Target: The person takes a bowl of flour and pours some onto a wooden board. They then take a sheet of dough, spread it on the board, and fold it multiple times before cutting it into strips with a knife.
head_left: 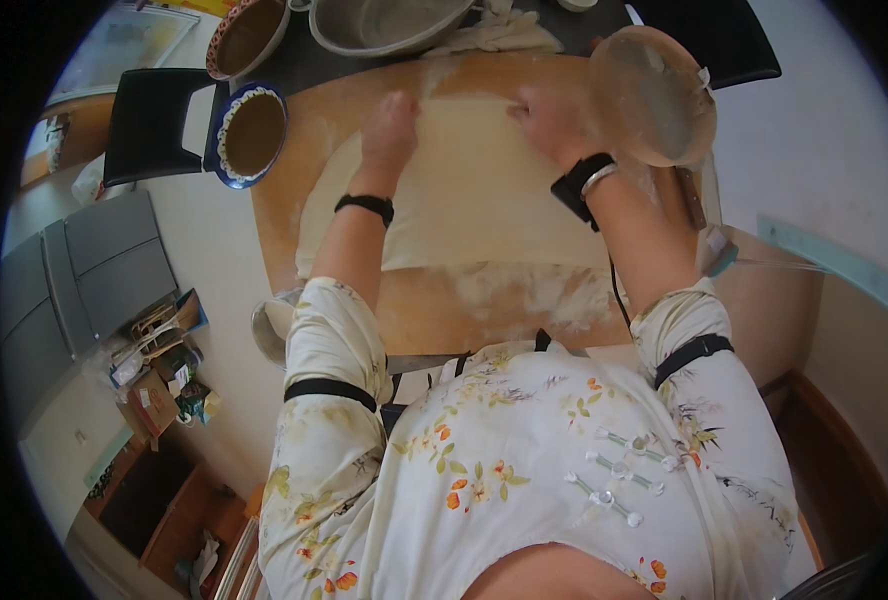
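A wide, thin, pale sheet of dough (484, 190) lies across a floured wooden board (424, 310). At its far edge my left hand (391, 130) is closed at the left corner, fingers curled on the dough. To the right, my right hand (549, 122) pinches the same far edge between thumb and fingers. The edge runs nearly straight between both hands. The dough's near edge rests flat on the board, with loose flour (524, 290) in front of it. The undersides of my fingers are hidden.
Beside my right hand stands a large round translucent bowl or lid (654, 95). A blue-rimmed bowl of brown filling (252, 135) and a patterned bowl (247, 38) sit at the left. Behind the board are a metal basin (384, 22) and a crumpled cloth (499, 30).
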The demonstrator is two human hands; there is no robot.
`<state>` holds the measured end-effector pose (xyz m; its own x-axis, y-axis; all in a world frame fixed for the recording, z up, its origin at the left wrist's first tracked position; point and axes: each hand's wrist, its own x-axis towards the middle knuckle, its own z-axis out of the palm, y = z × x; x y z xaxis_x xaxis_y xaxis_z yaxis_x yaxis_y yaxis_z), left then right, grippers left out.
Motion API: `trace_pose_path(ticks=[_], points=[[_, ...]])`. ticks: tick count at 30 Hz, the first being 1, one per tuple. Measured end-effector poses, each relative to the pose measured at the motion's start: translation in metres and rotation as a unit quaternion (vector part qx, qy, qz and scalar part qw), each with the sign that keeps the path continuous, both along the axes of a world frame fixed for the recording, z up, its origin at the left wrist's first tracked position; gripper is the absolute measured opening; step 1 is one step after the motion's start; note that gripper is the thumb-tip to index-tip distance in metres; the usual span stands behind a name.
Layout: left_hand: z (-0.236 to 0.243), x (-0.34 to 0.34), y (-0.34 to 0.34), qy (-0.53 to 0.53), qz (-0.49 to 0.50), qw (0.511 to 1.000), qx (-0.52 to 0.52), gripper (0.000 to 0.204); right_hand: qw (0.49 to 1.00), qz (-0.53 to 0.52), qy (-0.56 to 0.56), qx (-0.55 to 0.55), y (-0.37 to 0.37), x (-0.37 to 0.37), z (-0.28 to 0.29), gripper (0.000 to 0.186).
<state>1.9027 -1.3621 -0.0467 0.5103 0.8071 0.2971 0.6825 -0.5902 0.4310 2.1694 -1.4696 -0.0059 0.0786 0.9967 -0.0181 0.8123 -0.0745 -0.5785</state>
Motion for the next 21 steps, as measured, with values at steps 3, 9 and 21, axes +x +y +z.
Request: trace_pose_path(ticks=[3, 9, 21], points=[[0.013, 0.009, 0.018, -0.012, -0.004, 1.000, 0.019, 0.017, 0.998, -0.023, -0.055, -0.020, 0.012, 0.007, -0.002, 0.022], [0.015, -0.008, -0.003, 0.039, -0.049, 0.998, 0.028, 0.016, 0.994, 0.028, -0.096, 0.050, -0.007, 0.008, -0.022, 0.018], [0.030, -0.055, -0.037, 0.115, -0.146, 0.982, -0.031, 0.007, 0.964, 0.154, -0.159, 0.148, -0.073, -0.006, -0.004, 0.012]])
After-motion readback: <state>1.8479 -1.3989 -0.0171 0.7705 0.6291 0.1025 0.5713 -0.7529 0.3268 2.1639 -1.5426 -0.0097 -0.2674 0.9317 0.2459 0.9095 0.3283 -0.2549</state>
